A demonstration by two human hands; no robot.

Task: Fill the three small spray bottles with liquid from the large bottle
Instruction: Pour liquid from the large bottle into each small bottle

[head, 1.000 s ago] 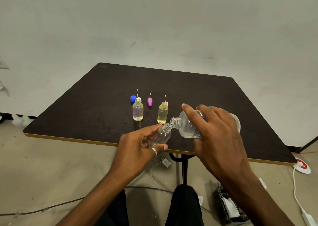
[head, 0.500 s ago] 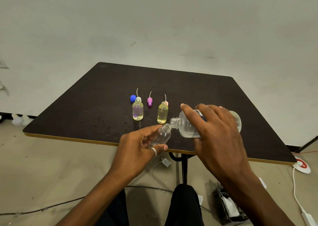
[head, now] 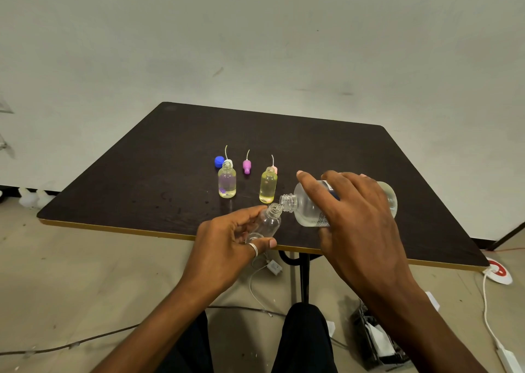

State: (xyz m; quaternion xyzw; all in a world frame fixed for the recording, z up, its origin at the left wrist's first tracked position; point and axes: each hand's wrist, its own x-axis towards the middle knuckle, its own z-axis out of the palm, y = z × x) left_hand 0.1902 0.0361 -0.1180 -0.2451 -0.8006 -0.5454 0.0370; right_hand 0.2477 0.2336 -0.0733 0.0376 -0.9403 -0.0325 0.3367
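My left hand (head: 227,247) holds a small clear spray bottle (head: 267,222), tilted, its open neck pointing up and right. My right hand (head: 352,219) grips the large clear bottle (head: 306,207) tipped on its side, its open mouth touching the small bottle's neck. Two other small bottles stand upright and uncapped on the dark table (head: 142,179): one (head: 226,183) with pale liquid, one (head: 268,185) with yellowish liquid.
A blue cap (head: 219,161), a white spray top (head: 228,160), a pink spray top (head: 246,165) and a pale pink one (head: 274,168) lie behind the bottles. Cables and a black box (head: 377,341) lie on the floor below the table's front edge.
The large bottle's mouth has come slightly closer to the small bottle's neck. Both hands stay nearly where they were.
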